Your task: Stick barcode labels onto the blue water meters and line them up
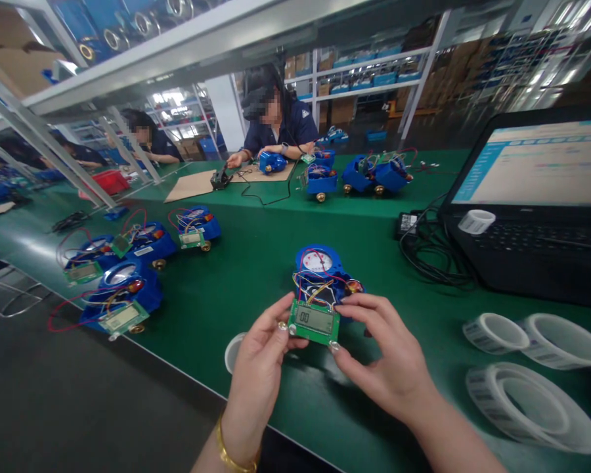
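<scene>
A green circuit board (314, 322) with a lit display faces up between my hands. My left hand (263, 355) pinches its left edge between thumb and fingers. At the board's right side is my right hand (384, 355), its thumb at the lower right corner and its fingertips by the upper right corner. Coloured wires run from the board to a blue meter body (319, 259) with a round white dial and a brass fitting, standing on the green table (246, 256) just behind the board.
Several blue meters (145, 243) with wired boards stand at left; more (374, 174) are at the back. A laptop (536, 210), a black cable (433, 263) and label rolls (532, 407) lie at right. Another roll (232, 353) is beside my left hand. A person (280, 131) works opposite.
</scene>
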Demonstrator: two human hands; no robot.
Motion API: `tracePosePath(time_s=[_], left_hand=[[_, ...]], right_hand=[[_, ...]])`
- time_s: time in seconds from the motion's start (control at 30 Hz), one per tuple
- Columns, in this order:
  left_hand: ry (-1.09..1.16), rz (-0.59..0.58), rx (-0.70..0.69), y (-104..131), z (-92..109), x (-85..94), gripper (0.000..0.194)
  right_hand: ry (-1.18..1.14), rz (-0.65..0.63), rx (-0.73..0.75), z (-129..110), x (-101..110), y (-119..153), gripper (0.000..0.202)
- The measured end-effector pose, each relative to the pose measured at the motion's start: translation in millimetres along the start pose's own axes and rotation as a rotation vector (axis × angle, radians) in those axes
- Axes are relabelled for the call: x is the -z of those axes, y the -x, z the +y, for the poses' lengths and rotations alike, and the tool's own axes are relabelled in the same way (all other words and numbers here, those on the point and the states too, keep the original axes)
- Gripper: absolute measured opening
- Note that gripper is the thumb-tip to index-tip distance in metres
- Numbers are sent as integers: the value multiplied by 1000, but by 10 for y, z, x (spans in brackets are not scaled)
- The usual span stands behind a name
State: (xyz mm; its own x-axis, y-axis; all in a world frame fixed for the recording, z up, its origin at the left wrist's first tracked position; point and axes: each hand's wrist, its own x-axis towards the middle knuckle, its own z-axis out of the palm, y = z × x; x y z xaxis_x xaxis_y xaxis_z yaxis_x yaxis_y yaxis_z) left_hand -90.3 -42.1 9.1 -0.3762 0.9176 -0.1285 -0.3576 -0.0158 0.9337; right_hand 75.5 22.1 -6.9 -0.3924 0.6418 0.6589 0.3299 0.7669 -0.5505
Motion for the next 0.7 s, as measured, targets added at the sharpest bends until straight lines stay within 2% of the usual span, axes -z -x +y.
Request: tracePosePath(time_s=[0.07,0.13,0.3,0.37,0.47,0.57,0.7], left_hand=[[-99,16,-21,37,7,41,37],[-252,62,-113,107,56,119,38],[-704,294,-376,332,216,505,19],[-953,261,-411,389,211,683,14],[-1229,121,-366,419,117,865,17],[-1210,64,-320,423,25,907,9],[-784,114,-205,500,49,821,10]], right_hand=[[49,-19,25,8,5,4,29],[107,-38,57,18,9,16,27],[210,-74,155,52,4,59,26],[249,-91,181,63,-6,67,27],[292,-106,212,75,-6,63,28],[299,-91,217,64,49,75,28],[212,24,142,-122,189,175,21]])
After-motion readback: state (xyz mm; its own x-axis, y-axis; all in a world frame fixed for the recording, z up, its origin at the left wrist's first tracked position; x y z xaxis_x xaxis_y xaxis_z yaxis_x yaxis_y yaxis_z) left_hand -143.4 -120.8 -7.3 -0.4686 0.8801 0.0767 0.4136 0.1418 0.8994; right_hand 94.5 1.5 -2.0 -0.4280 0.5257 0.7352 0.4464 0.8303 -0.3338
